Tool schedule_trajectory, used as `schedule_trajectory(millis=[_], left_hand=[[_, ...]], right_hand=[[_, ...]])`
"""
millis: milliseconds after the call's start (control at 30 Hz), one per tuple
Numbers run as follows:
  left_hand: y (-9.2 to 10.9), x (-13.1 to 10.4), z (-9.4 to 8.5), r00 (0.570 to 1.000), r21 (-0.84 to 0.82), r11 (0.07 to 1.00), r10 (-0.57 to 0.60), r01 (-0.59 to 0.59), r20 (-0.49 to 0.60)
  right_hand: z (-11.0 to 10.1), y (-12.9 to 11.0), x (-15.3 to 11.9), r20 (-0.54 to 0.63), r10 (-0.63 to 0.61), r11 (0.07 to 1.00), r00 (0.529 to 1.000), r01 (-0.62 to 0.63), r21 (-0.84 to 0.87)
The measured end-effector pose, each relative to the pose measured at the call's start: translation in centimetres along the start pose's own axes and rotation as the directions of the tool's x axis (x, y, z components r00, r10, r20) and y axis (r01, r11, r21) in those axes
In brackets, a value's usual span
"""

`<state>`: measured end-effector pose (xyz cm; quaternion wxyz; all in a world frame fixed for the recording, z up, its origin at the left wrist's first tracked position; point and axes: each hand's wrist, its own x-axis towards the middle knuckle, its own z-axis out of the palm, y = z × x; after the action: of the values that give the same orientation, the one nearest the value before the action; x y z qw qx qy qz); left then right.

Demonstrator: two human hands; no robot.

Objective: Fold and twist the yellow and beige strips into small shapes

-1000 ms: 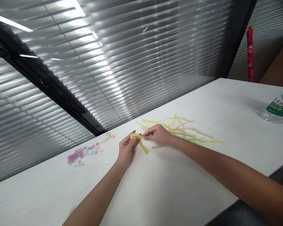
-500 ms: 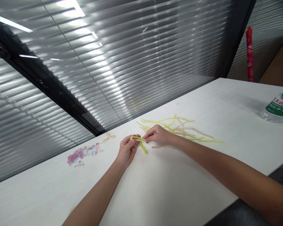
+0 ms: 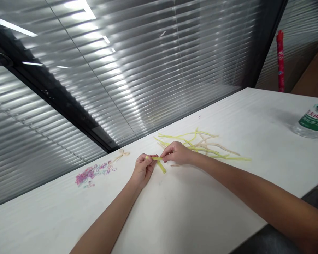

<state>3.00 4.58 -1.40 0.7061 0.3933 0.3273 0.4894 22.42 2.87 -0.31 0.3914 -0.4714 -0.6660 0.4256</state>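
Between my two hands a yellow fuzzy strip (image 3: 156, 158) is folded, with a loose end hanging down toward the white table. My left hand (image 3: 143, 168) pinches its folded end between thumb and fingers. The fingertips of my right hand (image 3: 176, 153) are closed on the strip's other side, just right of the left fingers. Behind and right of the hands, several yellow strips (image 3: 234, 158) and beige strips (image 3: 222, 146) lie loosely crossed. A small looped beige piece (image 3: 122, 153) rests left of my left hand.
A pile of small pink, purple and blue loops (image 3: 88, 174) lies on the white table (image 3: 190, 208) at the left. At the right edge stands a clear bottle (image 3: 314, 120) with a green label. Window blinds (image 3: 153, 63) rise behind the table, and a red tube (image 3: 280, 61) stands beyond its far edge.
The open loop of the yellow strip between my fingers has been drawn flatter and narrower. My hands have shifted only slightly.
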Motion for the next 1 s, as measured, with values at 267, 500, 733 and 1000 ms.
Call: schedule_trajectory(millis=[267,500,733,1000], left_hand=[[0.0,0.3,0.0,0.998,-0.055,0.998,-0.035,0.032,-0.055],[0.1,0.3,-0.2,0.997,-0.087,0.994,-0.074,0.071,-0.026],[0.2,0.1,0.2,0.996,-0.091,0.992,-0.086,0.085,-0.007],[0.2,0.0,0.2,0.997,-0.122,0.990,-0.077,0.075,-0.004]], right_hand=[[0.5,0.3,0.0,-0.157,-0.106,0.984,0.982,0.081,-0.156],[0.3,-0.6,-0.2,-0.180,-0.111,0.954,0.977,0.055,-0.294],[0.3,-0.4,-0.1,-0.228,-0.076,0.964,0.971,0.013,-0.265],[0.1,0.3,0.0,-0.193,0.012,0.991,0.981,-0.038,-0.129]])
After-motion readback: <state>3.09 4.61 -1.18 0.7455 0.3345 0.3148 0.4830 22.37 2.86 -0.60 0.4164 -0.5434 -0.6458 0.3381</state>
